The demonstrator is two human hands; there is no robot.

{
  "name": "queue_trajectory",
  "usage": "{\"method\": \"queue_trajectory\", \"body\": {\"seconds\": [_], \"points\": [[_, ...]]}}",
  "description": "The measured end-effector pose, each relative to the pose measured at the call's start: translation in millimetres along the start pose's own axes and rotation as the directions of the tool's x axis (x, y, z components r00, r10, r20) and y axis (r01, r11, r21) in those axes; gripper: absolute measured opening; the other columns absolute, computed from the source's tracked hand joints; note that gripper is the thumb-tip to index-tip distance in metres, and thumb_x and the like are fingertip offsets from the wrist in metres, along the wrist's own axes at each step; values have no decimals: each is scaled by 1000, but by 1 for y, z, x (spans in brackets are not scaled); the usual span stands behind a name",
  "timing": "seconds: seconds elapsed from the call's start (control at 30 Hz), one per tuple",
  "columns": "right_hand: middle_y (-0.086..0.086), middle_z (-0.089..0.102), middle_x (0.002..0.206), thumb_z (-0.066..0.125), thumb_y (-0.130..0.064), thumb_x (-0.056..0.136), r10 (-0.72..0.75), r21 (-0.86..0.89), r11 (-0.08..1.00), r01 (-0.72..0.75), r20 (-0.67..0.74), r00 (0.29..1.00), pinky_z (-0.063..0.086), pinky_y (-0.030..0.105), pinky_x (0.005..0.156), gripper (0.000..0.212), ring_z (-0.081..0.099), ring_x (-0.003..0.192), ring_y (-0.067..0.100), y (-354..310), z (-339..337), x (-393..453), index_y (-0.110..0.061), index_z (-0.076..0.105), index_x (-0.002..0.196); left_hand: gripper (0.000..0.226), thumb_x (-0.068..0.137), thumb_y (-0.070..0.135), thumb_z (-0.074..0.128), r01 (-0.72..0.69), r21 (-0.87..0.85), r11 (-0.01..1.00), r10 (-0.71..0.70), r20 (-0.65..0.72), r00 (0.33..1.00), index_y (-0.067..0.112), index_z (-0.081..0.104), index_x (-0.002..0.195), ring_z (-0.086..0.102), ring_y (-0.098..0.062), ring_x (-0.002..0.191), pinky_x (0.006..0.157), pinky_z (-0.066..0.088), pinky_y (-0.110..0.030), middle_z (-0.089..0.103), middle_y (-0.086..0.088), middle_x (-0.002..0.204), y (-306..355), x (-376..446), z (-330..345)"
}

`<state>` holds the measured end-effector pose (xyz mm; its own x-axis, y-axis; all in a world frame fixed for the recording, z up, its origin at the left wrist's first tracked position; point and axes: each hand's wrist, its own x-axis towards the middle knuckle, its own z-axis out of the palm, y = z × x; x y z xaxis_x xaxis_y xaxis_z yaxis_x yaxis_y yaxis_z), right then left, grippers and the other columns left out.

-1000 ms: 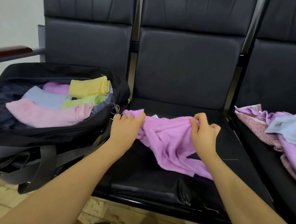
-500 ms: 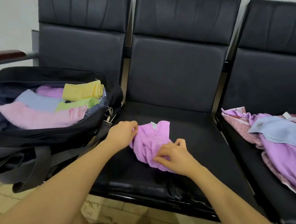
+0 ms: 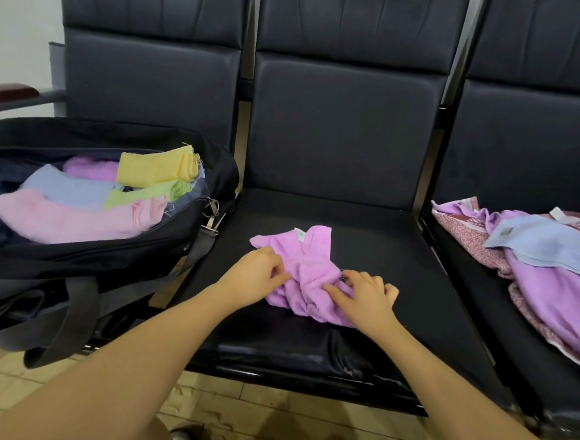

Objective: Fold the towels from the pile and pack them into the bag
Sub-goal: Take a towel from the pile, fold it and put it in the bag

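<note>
Far left, bag (image 3: 183, 246) part packed; mid-seat, left hand (image 3: 255, 274) pinching and right hand (image 3: 365, 295) pressing, fingers straight, on bunched purple towel (image 3: 307, 272), mid-fold, next likely needing squaring, then leftward carrying; right, pile (image 3: 550, 258) waiting.

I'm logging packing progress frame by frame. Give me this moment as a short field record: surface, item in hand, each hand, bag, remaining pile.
surface: middle black seat
item in hand: purple towel, bunched, partly folded
left hand: pinches the towel's left edge
right hand: fingers spread, pressing the towel's right side
bag: black duffel bag on left seat, open, holding folded pink, blue, green, yellow, purple towels
remaining pile: towel pile on right seat
</note>
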<state>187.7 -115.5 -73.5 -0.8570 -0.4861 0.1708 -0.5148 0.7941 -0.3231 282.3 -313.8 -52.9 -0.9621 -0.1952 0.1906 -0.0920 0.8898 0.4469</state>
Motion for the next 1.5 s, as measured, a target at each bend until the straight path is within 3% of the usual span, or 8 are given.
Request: {"method": "queue_trajectory", "body": {"seconds": [0.3,0.5,0.6,0.73,0.87,1.03,1.2,1.5], "points": [[-8,58,98,47,-37,98,-23,137,990,41,-130,991,9,28,73,19,52,100,16,-13,0,16,-32,65,101,14,94,5,39,298,-85,951,-309,-203,929,4,48,105,46,-23,76,65,40,-34,47,-5,90,5,6,11],[-2,61,67,34,-20,103,-62,240,960,141,-310,949,15,28,77,21,47,68,10,-20,-29,14,-23,52,92,39,45,3,87,235,455,859,-54,-375,925,9,63,75,49,-23,48,46,27,-26,51,-8,63,0,9,1],[-7,48,56,34,-18,103,-35,409,896,171,-318,947,19,25,81,19,45,74,12,-24,-45,12,-24,48,92,31,75,7,72,188,489,852,35,-410,911,14,59,102,56,-26,62,57,37,-33,57,-8,72,15,14,-13],[-9,58,71,47,-16,99,-36,557,791,252,-369,929,36,23,79,17,54,83,16,-33,-71,8,-28,53,88,10,97,13,49,-60,-75,995,16,-485,874,10,56,103,59,-20,72,71,45,-31,61,-2,78,33,14,-39],[-10,64,89,58,-12,93,-7,677,677,287,-384,923,47,9,71,11,59,81,-2,-42,-97,1,-22,62,95,10,93,7,55,-209,-521,828,-104,-508,855,15,61,97,60,0,80,70,48,-11,63,10,89,48,9,-62],[-9,67,81,64,-14,89,-32,574,762,302,-432,901,48,11,66,6,61,75,2,-47,-111,3,-17,68,86,26,92,3,54,-179,-591,787,-91,-397,913,25,68,95,62,4,91,78,47,-9,66,15,96,67,6,-67],[-4,66,71,72,-16,83,-12,602,744,290,-421,907,47,11,60,10,60,65,3,-54,-123,5,-15,67,75,16,83,35,69,-140,-488,861,24,-237,971,40,60,95,56,-7,102,93,46,-29,61,15,101,98,6,-44],[-7,69,94,65,-22,89,-31,700,684,203,-250,968,49,20,80,10,63,87,2,-36,-116,8,-19,65,99,10,91,20,62,-199,-577,792,-72,-412,908,27,66,96,61,-3,93,83,49,-19,65,9,99,92,15,-62]]}}
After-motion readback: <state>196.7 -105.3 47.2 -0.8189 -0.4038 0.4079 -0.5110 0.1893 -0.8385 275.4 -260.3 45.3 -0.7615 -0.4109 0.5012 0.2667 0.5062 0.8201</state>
